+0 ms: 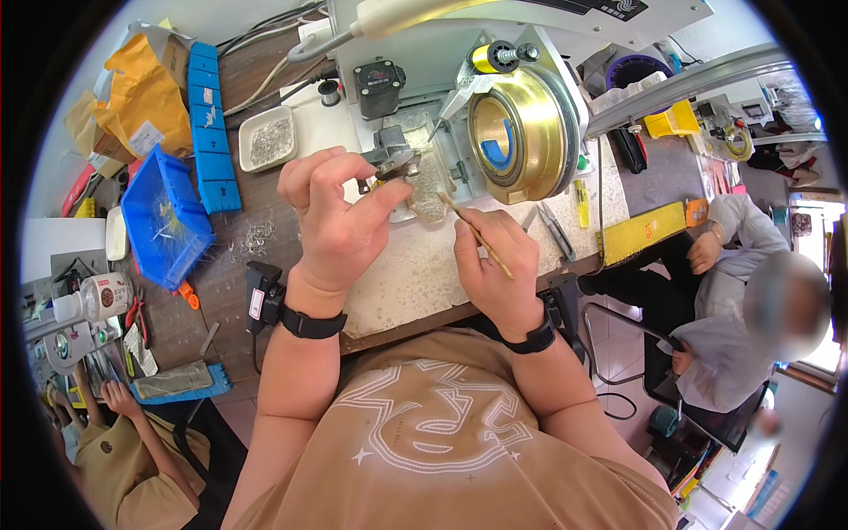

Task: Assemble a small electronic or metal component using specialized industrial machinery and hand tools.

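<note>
Head view: I have both hands over a pale board point(402, 287) that lies on the brown counter point(225, 291). My left hand point(340, 216) is in a narrow pinch, thumb and fingertips drawn close about a small dark metal fitting point(399, 164) at the front of the machine; I cannot tell from here whether they grip it or only touch it. My right hand point(497, 258) is closed on a thin wooden stick point(488, 246), whose upper end points up and left toward the clear tray point(429, 201) near the fitting.

Right of the tray I see the machine's large gold-coloured ring point(527, 97), with a blue band point(501, 152) inside it. Tweezers point(556, 232) lie to the right of my right hand, just beside a yellow tube point(582, 204). On my left, a white dish point(268, 140) holds a heap of small pieces, and loose thin metal bits point(254, 240) lie between a blue bin point(166, 218) and my left forearm. A co-worker in a grey top point(735, 305) sits at the right.
</note>
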A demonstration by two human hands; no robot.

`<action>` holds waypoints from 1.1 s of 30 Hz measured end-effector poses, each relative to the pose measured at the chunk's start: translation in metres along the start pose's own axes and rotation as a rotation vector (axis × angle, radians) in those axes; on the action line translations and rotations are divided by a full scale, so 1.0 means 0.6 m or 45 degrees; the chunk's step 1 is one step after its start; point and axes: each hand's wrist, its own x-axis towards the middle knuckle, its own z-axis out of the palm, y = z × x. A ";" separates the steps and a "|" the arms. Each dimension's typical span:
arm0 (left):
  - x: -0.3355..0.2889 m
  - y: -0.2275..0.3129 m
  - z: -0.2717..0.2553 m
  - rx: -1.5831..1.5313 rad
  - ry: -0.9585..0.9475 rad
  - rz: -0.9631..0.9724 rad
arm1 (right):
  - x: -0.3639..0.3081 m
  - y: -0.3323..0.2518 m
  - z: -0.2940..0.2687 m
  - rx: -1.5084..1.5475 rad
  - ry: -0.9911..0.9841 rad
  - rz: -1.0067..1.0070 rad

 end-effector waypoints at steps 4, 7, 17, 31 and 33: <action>-0.001 0.000 -0.001 -0.010 -0.008 -0.020 | -0.004 -0.016 -0.016 0.005 -0.091 0.051; 0.001 0.000 -0.001 -0.009 -0.008 -0.017 | -0.008 -0.021 -0.026 0.006 -0.149 0.049; 0.001 0.000 -0.004 -0.001 -0.010 -0.013 | 0.030 -0.046 -0.051 0.146 0.092 -0.239; 0.006 0.002 -0.018 0.008 -0.111 0.009 | 0.042 -0.050 -0.026 0.085 0.115 -0.216; 0.006 0.001 -0.016 0.012 -0.105 0.012 | 0.032 -0.049 -0.029 0.069 0.105 -0.199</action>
